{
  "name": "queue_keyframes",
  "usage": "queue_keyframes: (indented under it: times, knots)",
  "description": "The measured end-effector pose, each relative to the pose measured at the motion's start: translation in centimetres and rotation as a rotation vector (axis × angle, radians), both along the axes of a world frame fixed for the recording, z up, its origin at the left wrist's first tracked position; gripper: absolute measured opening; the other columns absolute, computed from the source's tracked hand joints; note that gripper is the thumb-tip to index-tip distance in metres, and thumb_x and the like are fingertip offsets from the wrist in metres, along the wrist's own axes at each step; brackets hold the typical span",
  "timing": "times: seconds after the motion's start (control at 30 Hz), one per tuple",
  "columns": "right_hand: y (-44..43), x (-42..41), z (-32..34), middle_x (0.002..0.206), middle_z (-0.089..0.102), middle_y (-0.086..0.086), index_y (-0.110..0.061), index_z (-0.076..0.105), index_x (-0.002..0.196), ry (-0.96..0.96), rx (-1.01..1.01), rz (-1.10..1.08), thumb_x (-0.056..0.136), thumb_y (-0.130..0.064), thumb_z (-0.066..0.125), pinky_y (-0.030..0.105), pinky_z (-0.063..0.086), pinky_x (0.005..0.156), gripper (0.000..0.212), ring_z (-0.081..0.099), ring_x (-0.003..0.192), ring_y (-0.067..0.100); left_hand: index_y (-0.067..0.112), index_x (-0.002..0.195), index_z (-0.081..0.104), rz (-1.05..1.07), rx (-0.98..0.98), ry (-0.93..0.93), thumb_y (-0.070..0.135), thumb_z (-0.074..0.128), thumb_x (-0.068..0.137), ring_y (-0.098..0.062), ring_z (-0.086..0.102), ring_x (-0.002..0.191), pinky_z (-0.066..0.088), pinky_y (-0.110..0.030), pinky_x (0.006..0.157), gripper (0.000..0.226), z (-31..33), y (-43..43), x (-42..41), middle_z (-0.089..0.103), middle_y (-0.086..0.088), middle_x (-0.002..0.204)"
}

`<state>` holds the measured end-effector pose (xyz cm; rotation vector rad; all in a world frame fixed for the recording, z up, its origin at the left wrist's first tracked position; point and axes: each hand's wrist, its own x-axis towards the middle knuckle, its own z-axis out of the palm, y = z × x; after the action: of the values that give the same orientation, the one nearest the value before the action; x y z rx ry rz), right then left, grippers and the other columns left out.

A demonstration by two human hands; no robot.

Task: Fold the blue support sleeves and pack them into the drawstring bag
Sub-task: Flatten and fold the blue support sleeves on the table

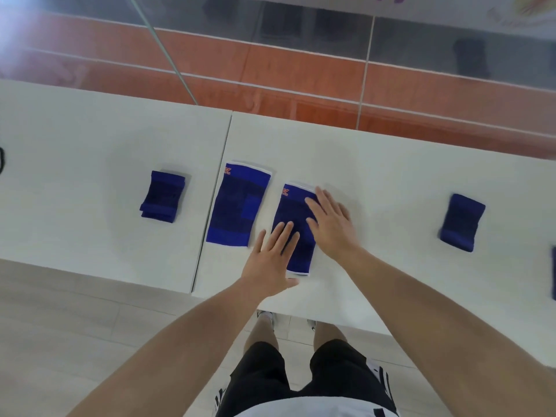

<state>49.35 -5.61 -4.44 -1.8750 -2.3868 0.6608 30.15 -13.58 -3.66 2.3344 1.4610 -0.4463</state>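
Observation:
Two long blue support sleeves lie flat in the middle of the white table (376,176). The left sleeve (239,203) lies untouched. On the right sleeve (293,212) both my hands rest flat: my left hand (272,257) presses its near left part, my right hand (329,221) covers its right edge, fingers spread. A small folded blue sleeve (164,195) sits further left, and another folded one (461,221) sits far right. No drawstring bag is in view.
The table is made of two white tops with a seam (213,200) between them. A dark blue edge (553,272) shows at the right border, a black object (2,161) at the left border. An orange and grey tiled wall stands behind.

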Motion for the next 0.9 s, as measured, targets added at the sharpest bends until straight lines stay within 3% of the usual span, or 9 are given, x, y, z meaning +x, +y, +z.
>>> queue_keyframes:
  times: [0.2, 0.37, 0.47, 0.53, 0.6, 0.63, 0.7, 0.77, 0.9]
  knots:
    - [-5.5, 2.6, -1.8, 0.168, 0.001, -0.002, -0.025, 0.014, 0.159, -0.176, -0.131, 0.215, 0.107, -0.033, 0.032, 0.05, 0.011, 0.124, 0.056, -0.003, 0.155, 0.02, 0.016, 0.158, 0.006, -0.096, 0.017, 0.05, 0.07, 0.047, 0.087, -0.034, -0.004, 0.152, 0.01, -0.055, 0.121, 0.098, -0.5, 1.3, -0.7, -0.009, -0.011, 0.165]
    - [-6.0, 3.4, -1.2, 0.167, -0.005, -0.007, -0.027, 0.009, 0.159, -0.234, -0.173, 0.304, 0.106, -0.026, 0.034, 0.05, 0.003, 0.124, 0.059, -0.005, 0.154, 0.021, 0.021, 0.158, 0.0, -0.16, -0.064, 0.085, 0.078, 0.039, 0.082, -0.033, -0.013, 0.151, 0.001, -0.057, 0.12, 0.102, -0.1, 2.5, -0.7, -0.016, -0.006, 0.165]
    - [-5.3, 3.5, 0.4, 0.168, 0.005, -0.005, -0.023, 0.018, 0.159, -0.244, -0.238, 0.181, 0.107, -0.028, 0.028, 0.046, 0.005, 0.125, 0.053, 0.003, 0.155, 0.021, 0.022, 0.158, 0.002, -0.107, -0.157, 0.129, 0.087, 0.027, 0.075, -0.033, -0.012, 0.15, -0.007, -0.055, 0.119, 0.109, 1.8, 3.7, 1.4, -0.012, -0.007, 0.165]
    - [-4.8, 4.3, 2.2, 0.162, 0.029, 0.001, -0.019, 0.04, 0.149, -0.223, -0.251, 0.065, 0.106, -0.031, 0.03, 0.043, 0.018, 0.122, 0.046, 0.025, 0.149, 0.023, 0.025, 0.157, 0.015, -0.101, -0.173, 0.105, 0.086, 0.018, 0.076, -0.033, -0.006, 0.15, -0.008, -0.055, 0.118, 0.102, 3.3, 4.8, 3.7, 0.0, -0.009, 0.165]
    - [-4.7, 6.3, 4.1, 0.135, 0.059, 0.006, -0.017, 0.06, 0.125, -0.174, -0.215, -0.092, 0.104, -0.032, 0.035, 0.04, 0.037, 0.108, 0.035, 0.053, 0.126, 0.025, 0.022, 0.148, 0.039, -0.171, -0.111, 0.036, 0.075, 0.021, 0.084, -0.032, 0.013, 0.147, -0.001, -0.054, 0.119, 0.085, 4.7, 6.0, 6.4, 0.026, -0.01, 0.158]
    - [-4.8, 7.7, 5.0, 0.12, 0.065, 0.005, -0.016, 0.062, 0.114, -0.158, -0.192, -0.175, 0.104, -0.031, 0.037, 0.04, 0.042, 0.098, 0.031, 0.06, 0.113, 0.027, 0.019, 0.14, 0.048, -0.225, -0.064, 0.015, 0.066, 0.027, 0.089, -0.031, 0.027, 0.14, 0.007, -0.052, 0.12, 0.072, 5.3, 6.5, 7.8, 0.041, -0.009, 0.149]
    - [-5.2, 10.9, 6.7, 0.107, 0.068, 0.006, -0.014, 0.059, 0.104, -0.173, -0.182, -0.296, 0.102, -0.029, 0.04, 0.04, 0.043, 0.085, 0.024, 0.062, 0.099, 0.029, 0.016, 0.122, 0.057, -0.334, 0.032, 0.009, 0.043, 0.036, 0.096, -0.028, 0.05, 0.117, 0.027, -0.044, 0.11, 0.043, 6.3, 7.5, 10.7, 0.06, -0.006, 0.125]
    - [-5.7, 14.6, 8.0, 0.102, 0.067, 0.007, -0.012, 0.057, 0.1, -0.193, -0.183, -0.394, 0.101, -0.026, 0.041, 0.038, 0.041, 0.076, 0.021, 0.062, 0.092, 0.031, 0.016, 0.106, 0.057, -0.405, 0.089, -0.006, 0.026, 0.038, 0.097, -0.028, 0.059, 0.097, 0.036, -0.041, 0.093, 0.023, 7.3, 8.1, 13.9, 0.066, -0.005, 0.107]
    - [-6.6, 23.1, 9.1, 0.094, 0.065, 0.006, -0.016, 0.053, 0.091, -0.19, -0.206, -0.553, 0.099, -0.028, 0.04, 0.035, 0.043, 0.069, 0.02, 0.061, 0.082, 0.03, 0.018, 0.097, 0.059, -0.454, 0.127, -0.018, 0.017, 0.044, 0.095, -0.029, 0.067, 0.087, 0.041, -0.037, 0.084, 0.015, 8.2, 8.8, 21.9, 0.071, -0.005, 0.092]
